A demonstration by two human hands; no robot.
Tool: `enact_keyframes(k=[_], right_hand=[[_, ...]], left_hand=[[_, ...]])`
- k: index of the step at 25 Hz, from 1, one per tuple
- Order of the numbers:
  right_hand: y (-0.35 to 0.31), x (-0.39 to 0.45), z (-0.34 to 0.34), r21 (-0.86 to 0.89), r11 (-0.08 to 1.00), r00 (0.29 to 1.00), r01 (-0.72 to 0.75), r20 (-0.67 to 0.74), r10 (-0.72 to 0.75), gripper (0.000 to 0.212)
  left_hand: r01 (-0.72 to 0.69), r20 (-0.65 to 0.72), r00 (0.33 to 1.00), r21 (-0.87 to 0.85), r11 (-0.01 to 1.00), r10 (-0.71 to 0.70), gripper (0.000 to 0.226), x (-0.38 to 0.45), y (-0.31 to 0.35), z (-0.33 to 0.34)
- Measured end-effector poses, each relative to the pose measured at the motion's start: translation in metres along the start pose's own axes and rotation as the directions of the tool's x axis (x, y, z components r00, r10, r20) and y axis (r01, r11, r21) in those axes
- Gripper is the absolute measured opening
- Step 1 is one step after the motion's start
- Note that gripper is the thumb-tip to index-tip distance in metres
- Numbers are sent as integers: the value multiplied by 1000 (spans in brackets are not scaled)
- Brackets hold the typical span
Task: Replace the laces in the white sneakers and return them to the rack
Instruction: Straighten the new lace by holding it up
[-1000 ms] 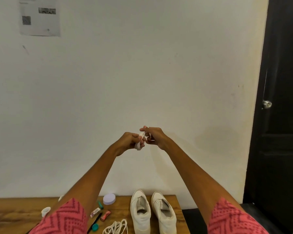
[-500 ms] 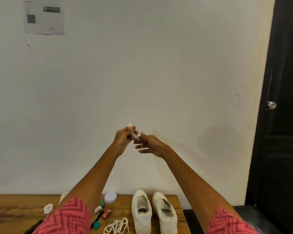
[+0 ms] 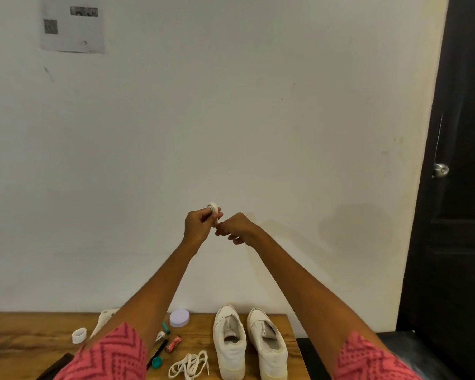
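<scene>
Both my hands are raised in front of the white wall. My left hand (image 3: pixel 199 226) grips a small white roll (image 3: pixel 213 208) at its fingertips. My right hand (image 3: pixel 237 229) sits just to its right, fingers curled, pinching the strip that hangs from the roll. Below, two white sneakers (image 3: pixel 229 345) (image 3: pixel 268 345) without laces stand side by side on the wooden table (image 3: pixel 25 341), toes toward the wall. A loose white lace (image 3: pixel 188 366) lies in a heap left of them.
On the table lie a lilac round lid (image 3: pixel 179 318), a white ring (image 3: pixel 79 335), a teal cap (image 3: pixel 157 362), a red wrapper (image 3: pixel 173 344) and a black pen. A black door (image 3: pixel 464 215) with a knob (image 3: pixel 440 169) stands at the right.
My left hand turned the white roll upward. My right hand opened its fingers half a second ago and has now curled them again against the roll's lower end.
</scene>
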State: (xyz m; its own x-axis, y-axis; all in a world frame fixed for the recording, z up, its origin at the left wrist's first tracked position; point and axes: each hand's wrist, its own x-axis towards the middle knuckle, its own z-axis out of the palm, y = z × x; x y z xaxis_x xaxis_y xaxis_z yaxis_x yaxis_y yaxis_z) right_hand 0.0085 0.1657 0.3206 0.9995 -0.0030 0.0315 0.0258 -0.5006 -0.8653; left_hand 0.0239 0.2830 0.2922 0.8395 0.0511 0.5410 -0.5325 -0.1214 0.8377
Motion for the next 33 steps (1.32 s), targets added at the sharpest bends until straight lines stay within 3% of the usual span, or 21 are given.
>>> enact_keyframes(k=[3,5,7,13,15,17,20,23,25,28,33], right_hand=[[-4,0,-1,36,994,995,-99,21,98,23],[-1,1,-2,17,991,991,-132,8,132,20],[2,3,0,-17,989,990,-144,-4,144,16],[11,-1,4,-81,992,994,-97,47,101,13],[13,-3,3,8,997,995,-74,74,73,14],[17,0,2,123,991,998,-61,38,56,20],[33,8,10,133,989,996,-62,-54,70,31],[51,13,37,163,981,982,-101,176,72,38],[57,15,59,257,956,947,-141,316,55,31],[57,22,95,388,906,952,-169,303,48,19],[67,39,178,476,857,950,-198,309,47,23]], left_hand=[[-76,100,993,201,977,56,26,0,-6,4],[-153,208,975,356,922,81,38,-2,-15,5],[-206,288,953,380,902,96,46,-7,-22,6],[-252,186,963,378,891,193,21,-11,-40,4],[-175,94,984,323,930,152,16,-10,-48,0],[36,38,998,117,993,-41,8,-14,-48,-6],[330,210,935,-219,918,-286,27,-24,-50,-21],[470,328,871,-340,815,-365,24,-31,-65,-38],[528,361,844,-432,731,-396,22,-36,-76,-51],[551,348,834,-485,679,-428,23,-44,-92,-77],[577,239,806,-516,633,-541,24,-57,-133,-131]])
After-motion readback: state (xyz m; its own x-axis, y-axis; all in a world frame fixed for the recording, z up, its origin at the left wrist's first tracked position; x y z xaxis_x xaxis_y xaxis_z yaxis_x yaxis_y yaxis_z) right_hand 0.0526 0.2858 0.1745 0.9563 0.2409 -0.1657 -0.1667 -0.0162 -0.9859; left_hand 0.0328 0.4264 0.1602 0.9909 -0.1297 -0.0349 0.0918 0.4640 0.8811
